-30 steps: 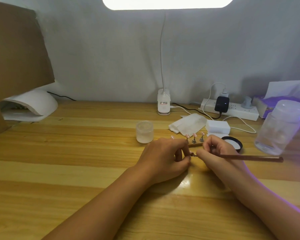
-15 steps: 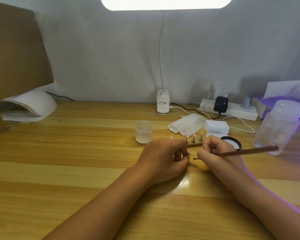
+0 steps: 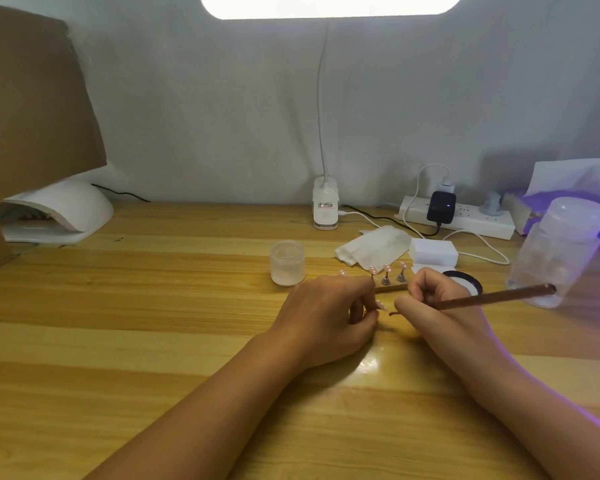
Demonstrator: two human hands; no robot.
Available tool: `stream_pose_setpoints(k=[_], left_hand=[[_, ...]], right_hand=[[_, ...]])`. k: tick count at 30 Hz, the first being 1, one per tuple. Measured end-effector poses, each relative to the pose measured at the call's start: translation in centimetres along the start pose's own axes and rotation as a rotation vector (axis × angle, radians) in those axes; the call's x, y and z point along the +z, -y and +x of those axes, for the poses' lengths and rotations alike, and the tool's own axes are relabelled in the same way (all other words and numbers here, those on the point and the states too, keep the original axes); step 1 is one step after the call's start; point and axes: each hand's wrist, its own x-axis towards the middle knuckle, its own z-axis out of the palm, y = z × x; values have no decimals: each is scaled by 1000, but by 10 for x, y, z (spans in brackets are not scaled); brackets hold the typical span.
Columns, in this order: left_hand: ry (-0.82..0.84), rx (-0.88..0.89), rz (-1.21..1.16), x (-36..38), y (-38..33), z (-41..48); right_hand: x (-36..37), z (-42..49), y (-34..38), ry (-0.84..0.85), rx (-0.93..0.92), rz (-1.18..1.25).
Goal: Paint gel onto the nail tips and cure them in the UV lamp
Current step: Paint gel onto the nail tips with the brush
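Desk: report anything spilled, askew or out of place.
Nothing is spilled or damaged. The clear bottle on the right looks tilted, likely from the wide-angle lens. The frosted jar stands upright; the right hand holds the brush beside the nail tip pinched by the left hand.

Pink nail tip (image 3: 381, 305) was pinched in my left hand (image 3: 326, 317). I gripped the brown brush (image 3: 492, 296) in my right hand (image 3: 440, 306), its bristle end just beside that tip. Three more tips (image 3: 386, 268) stood on stands (image 3: 385, 280) just behind. The white UV lamp (image 3: 59, 216) sat far left, well apart.
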Motion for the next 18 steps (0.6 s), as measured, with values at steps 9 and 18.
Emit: stream_pose_setpoints(k=[9, 18], left_hand=[[1, 2, 4, 0, 0, 0], [3, -3, 9, 0, 1, 1]], right_hand=[[0, -1, 2, 77, 42, 16], [0, -1, 0, 13, 24, 109]])
